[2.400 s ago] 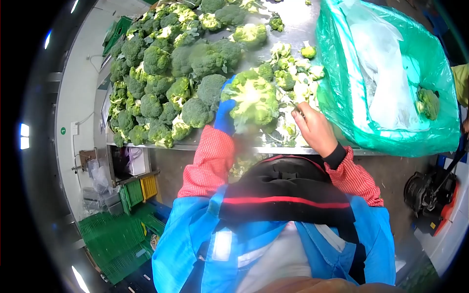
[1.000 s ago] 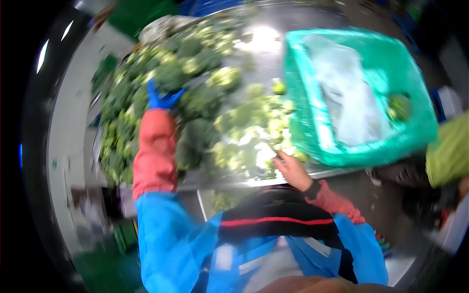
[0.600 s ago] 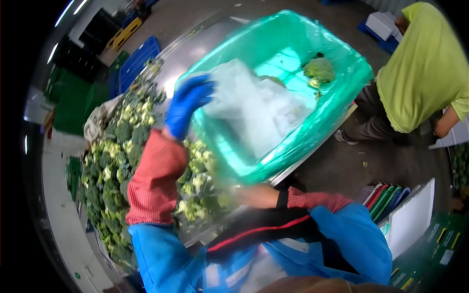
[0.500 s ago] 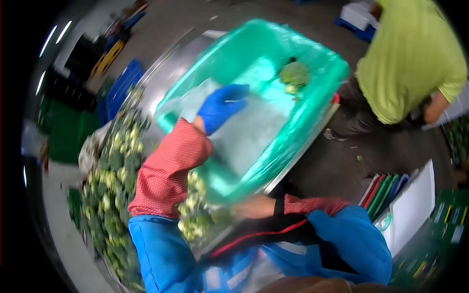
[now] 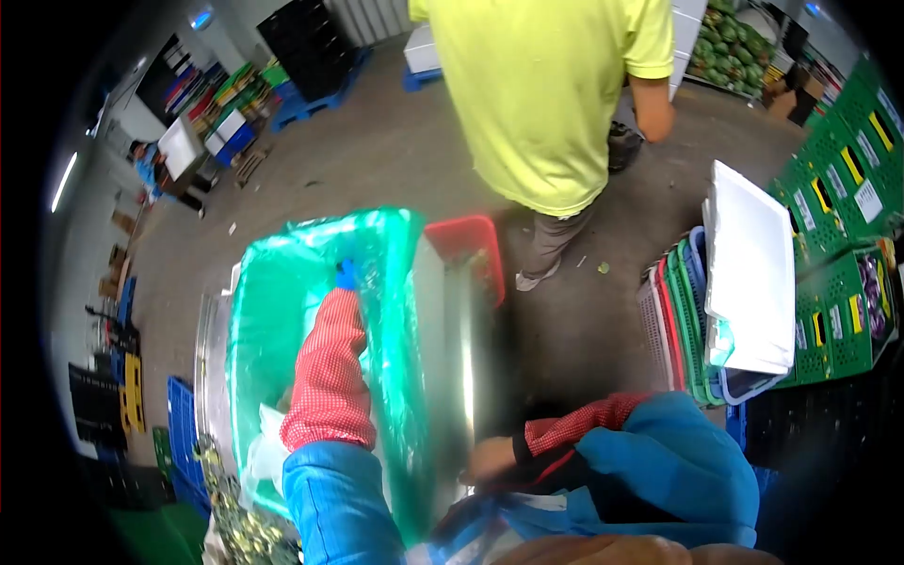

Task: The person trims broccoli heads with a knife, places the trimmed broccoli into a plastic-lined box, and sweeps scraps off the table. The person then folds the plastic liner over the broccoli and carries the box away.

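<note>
My left hand [image 5: 346, 275], in a blue glove, reaches into the container lined with green plastic [image 5: 247, 320]; its fingers are mostly hidden, and whether it touches anything is unclear. White plastic film [image 5: 268, 452] lies at the container's near left part, beside my left sleeve. My right hand [image 5: 490, 460] is bare and blurred, low by my waist near the metal table edge [image 5: 467, 377]. Its fingers are smeared, so what it holds cannot be made out. Broccoli pieces [image 5: 250, 535] lie at the bottom left, below the container.
A person in a yellow-green shirt [image 5: 546, 104] stands beyond the table. A red bin [image 5: 485, 247] sits just right of the container. Stacked baskets [image 5: 692, 320], a white lid [image 5: 749, 273] and green crates [image 5: 838, 198] stand at right. Another person [image 5: 151, 169] carries a box far left.
The view has swung to the right. My left hand has moved from above the white film to deeper inside the container's far part. My right hand remains low near my waist.
</note>
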The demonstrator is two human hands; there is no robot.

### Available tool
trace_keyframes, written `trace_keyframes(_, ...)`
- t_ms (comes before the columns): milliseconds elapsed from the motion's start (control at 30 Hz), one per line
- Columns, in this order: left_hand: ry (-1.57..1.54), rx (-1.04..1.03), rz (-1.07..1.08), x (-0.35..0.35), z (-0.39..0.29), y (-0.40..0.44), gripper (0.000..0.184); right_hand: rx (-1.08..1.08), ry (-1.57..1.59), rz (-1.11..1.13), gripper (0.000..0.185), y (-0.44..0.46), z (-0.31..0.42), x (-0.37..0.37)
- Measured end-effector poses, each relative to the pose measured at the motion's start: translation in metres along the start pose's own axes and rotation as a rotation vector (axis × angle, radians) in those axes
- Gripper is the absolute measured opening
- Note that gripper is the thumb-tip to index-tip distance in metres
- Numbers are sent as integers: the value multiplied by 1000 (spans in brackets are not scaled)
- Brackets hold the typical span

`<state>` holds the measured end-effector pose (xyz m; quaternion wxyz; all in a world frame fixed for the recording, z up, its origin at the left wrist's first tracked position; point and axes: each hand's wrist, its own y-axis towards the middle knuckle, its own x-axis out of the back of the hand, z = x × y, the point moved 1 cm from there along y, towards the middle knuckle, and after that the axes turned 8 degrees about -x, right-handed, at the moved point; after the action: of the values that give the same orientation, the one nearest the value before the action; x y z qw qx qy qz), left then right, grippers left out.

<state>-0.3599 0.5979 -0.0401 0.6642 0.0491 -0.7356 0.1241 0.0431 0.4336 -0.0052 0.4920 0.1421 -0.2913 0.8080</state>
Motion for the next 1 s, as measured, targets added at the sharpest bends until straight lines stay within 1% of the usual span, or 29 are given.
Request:
trace_keyframes(67, -3, 41, -8, -1, 1, 1, 75, 72, -110, -36, 27, 16, -19, -20)
trace_keyframes(100, -11, 60, -21, 1, 1, -1, 74, 51, -106, -22, 24, 6, -10, -7)
trace_keyframes(167, -28, 99, -66, 4, -1, -14, 74, 25, -96, -30, 22, 10, -14, -14)
trace_keyframes(200, -44, 124, -92, 7, -2, -22, 73, 14, -95, -27, 22, 11, -15, -17)
trace_keyframes(267, -85, 185, -154, 16, -6, -49, 73, 24, -72, -117, 22, 2, -7, -16)
trace_keyframes(333, -198, 242, -238, 34, -10, -82, 72, 40, -82, -159, 22, -4, -2, -18)
trace_keyframes(367, -323, 244, -293, 43, -6, -99, 72, 51, -104, -155, 23, -4, 0, -19)
trace_keyframes(400, -632, 113, -349, 30, 36, -105, 80, 63, -126, -147, 23, -5, 2, -21)
trace_keyframes(433, -798, 84, -461, 56, 24, -132, 78, 65, -86, -183, 24, -2, -3, -30)
trace_keyframes(467, -899, 66, -529, 53, 55, -151, 72, 149, -94, -261, 23, -10, 1, -31)
trace_keyframes(500, -1135, 141, -529, 73, 53, -181, 62, 131, -125, -258, 24, -6, -2, -36)
trace_keyframes(533, -1269, 228, -540, 119, 19, -223, 60, 121, -157, -247, 25, -3, -5, -42)
trace_keyframes(567, -1403, 329, -564, 157, -12, -261, 57, 56, -212, -191, 25, -15, 9, -30)
trace_keyframes(600, -1572, 19, -519, 168, -11, -289, 56, 107, -253, -270, 24, -11, 1, -41)
trace_keyframes(633, -1753, 18, -512, 173, -6, -325, 61, 162, -258, -237, 23, -9, -3, -48)
trace_keyframes(667, -1921, 201, -577, 177, -5, -368, 64, 222, -262, -200, 23, -8, -2, -52)
trace_keyframes(700, -1965, 156, -626, 182, -10, -403, 64, 192, -240, -168, 22, -11, 5, -53)
trace_keyframes(733, -1960, 66, -682, 189, -26, -436, 64, 160, -222, -137, 21, -16, 14, -56)
trace_keyframes(767, -1956, 34, -744, 186, -35, -468, 64, 174, -206, -130, 22, -16, 23, -60)
trace_keyframes(800, -1949, 6, -806, 181, -44, -501, 63, 168, -265, -115, 23, -14, 31, -64)
trace_keyframes(867, -1995, 290, -984, 157, -55, -567, 64, 278, -184, -233, 22, -5, 43, -74)
trace_keyframes(900, -2021, 344, -1041, 143, -70, -592, 63, 297, -171, -254, 20, 3, 54, -78)
trace_keyframes(933, -2015, 647, -1159, 119, -68, -623, 62, 316, -157, -277, 19, 11, 67, -78)
trace_keyframes(967, -1915, 624, -1145, 108, -88, -636, 59, 401, -125, -273, 17, 17, 88, -72)
trace_keyframes(1000, -1992, 597, -1134, 88, -97, -652, 59, 381, -55, -233, 18, 28, 95, -80)
